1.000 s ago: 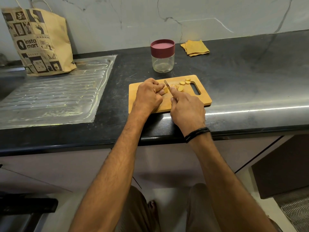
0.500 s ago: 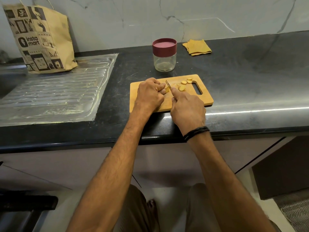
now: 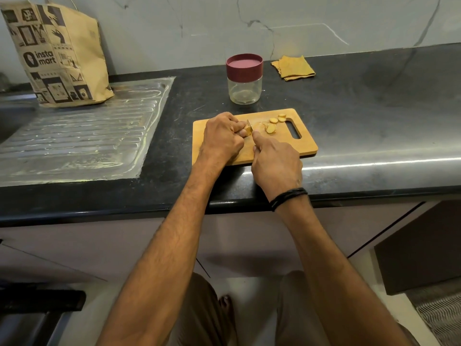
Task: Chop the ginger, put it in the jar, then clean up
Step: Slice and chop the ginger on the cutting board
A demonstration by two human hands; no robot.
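Bare worktop (image 3: 374, 108) extends from the cutting board (image 3: 308, 146) to the right edge, giving open passage. At the back edge, the lidded jar (image 3: 244, 88) stands just behind the board, with the folded cloth (image 3: 293, 68) near its right. The paper bag (image 3: 62, 56) blocks the drainboard (image 3: 74, 141) at the back-left. The left hand (image 3: 222, 138) and right hand (image 3: 277, 161) occupy the board's left and middle.

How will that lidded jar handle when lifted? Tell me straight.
The jar looks clear, rigid and empty, so probably light. Its smooth wall may slip in a damp grip. Squat with a wide lid, it likely resists tipping, but could roll if laid sideways.
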